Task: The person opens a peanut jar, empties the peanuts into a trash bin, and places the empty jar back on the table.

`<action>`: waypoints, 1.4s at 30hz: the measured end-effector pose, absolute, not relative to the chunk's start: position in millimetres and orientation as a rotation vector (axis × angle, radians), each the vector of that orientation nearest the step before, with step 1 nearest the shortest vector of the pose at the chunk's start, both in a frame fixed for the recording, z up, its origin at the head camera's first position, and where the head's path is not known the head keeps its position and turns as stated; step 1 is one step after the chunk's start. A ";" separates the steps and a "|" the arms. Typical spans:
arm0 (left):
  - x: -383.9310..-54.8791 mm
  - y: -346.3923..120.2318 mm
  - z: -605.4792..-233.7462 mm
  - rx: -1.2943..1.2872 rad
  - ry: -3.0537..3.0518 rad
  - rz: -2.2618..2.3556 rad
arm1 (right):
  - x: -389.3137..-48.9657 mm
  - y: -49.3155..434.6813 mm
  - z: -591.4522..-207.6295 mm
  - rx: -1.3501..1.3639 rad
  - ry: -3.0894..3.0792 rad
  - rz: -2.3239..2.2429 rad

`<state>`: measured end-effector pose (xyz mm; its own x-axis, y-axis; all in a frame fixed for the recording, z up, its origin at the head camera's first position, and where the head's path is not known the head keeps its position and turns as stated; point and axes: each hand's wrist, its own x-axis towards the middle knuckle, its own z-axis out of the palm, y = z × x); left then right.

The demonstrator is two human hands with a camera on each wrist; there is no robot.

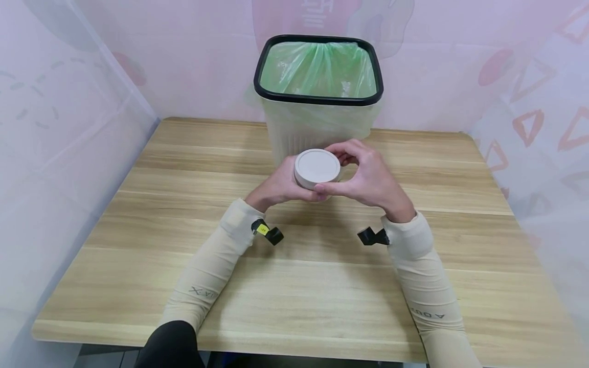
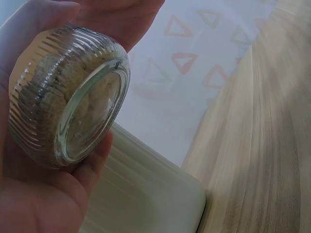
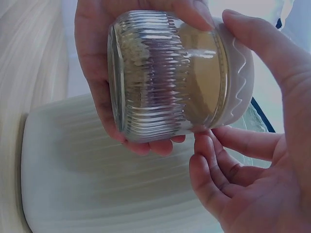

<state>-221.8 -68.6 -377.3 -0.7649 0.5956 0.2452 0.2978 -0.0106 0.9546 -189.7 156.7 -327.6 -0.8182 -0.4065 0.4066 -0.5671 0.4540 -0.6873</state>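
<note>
Above the table, my left hand (image 1: 286, 181) grips a ribbed glass jar (image 3: 150, 77) round its body. Lumpy light-brown contents (image 2: 73, 80) show through the glass near the base. A whitish lid (image 1: 317, 166) with a wavy line on its side sits on the jar, facing up toward the head camera. My right hand (image 1: 375, 176) pinches the lid's edge, thumb on the near side and index finger on the far side. In the right wrist view, the other right fingers curl loosely below the lid.
A whitish waste bin (image 1: 317, 125) with a black rim (image 1: 317, 98) and green bag (image 1: 317, 66) stands just behind the hands at the table's back edge. The wooden table (image 1: 340, 301) runs up to printed curtains (image 1: 193, 61) at the back and sides.
</note>
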 end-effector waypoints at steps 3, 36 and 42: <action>-221.8 -68.7 -377.1 0.951 2.032 1.852 | -190.2 157.8 -327.2 0.873 -2.507 1.313; -221.8 -68.8 -375.6 0.985 2.009 1.882 | -193.9 165.9 -326.6 1.065 -2.424 1.589; -223.0 -69.6 -376.8 0.972 2.014 1.875 | -186.5 161.9 -320.9 0.903 -2.543 1.321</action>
<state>-223.0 -69.6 -376.8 -0.7561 0.5962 0.2700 0.3117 -0.0348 0.9495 -186.5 161.9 -320.9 -0.8109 -0.4461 0.3787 -0.5663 0.4355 -0.6997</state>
